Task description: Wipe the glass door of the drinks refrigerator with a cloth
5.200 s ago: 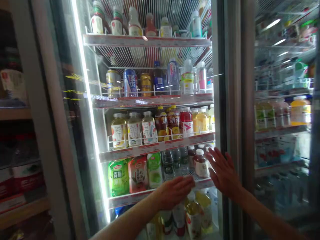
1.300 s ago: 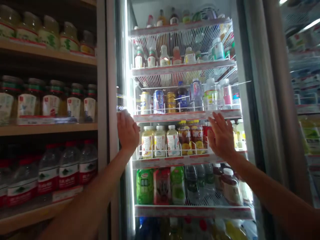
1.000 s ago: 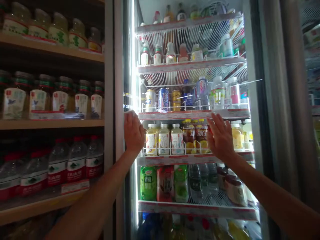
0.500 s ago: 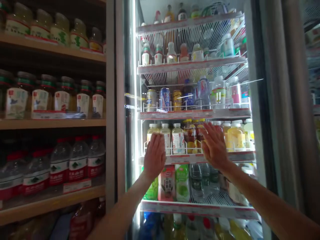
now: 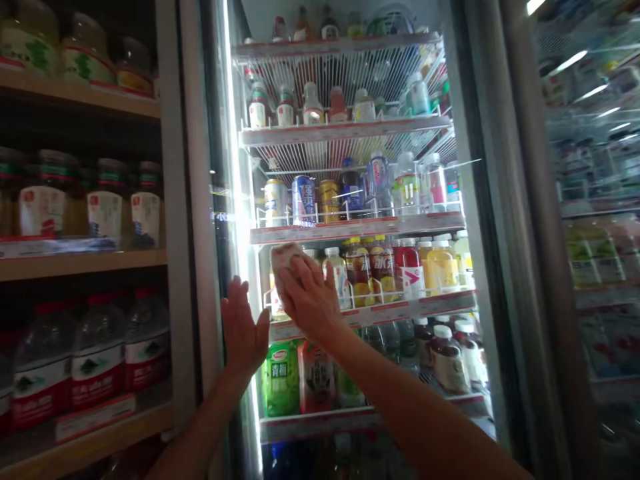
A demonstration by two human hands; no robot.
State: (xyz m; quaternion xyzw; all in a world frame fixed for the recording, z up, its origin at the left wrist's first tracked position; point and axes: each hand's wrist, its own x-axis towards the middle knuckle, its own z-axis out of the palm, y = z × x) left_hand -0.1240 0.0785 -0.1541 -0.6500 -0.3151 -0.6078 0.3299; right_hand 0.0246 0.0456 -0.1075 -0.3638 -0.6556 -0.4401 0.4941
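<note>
My right hand (image 5: 310,293) presses a pale folded cloth (image 5: 284,253) against the glass door (image 5: 221,193) of a lit drinks fridge, fingers laid over it. Behind the cloth, a shelf bears white-capped bottles, partly hidden by the hand. Left of it, my left hand (image 5: 244,330) is raised with thumb and fingers apart, holding nothing, near the door's left edge; whether it touches the glass I cannot tell. A green drink carton (image 5: 281,379) and a red carton (image 5: 316,377) stand on the shelf below, behind the glass.
Wooden shelves (image 5: 85,265) on the left hold bottled drinks, among them red-labelled water bottles (image 5: 97,363). A grey door frame (image 5: 187,200) divides them from the fridge. At the right, a thick vertical post (image 5: 520,220) stands before another glass-fronted cooler (image 5: 595,267).
The view has turned right. My right hand has swept left across the glass, and the cloth now shows under its fingers. My left hand has shifted left and lower, toward the door edge.
</note>
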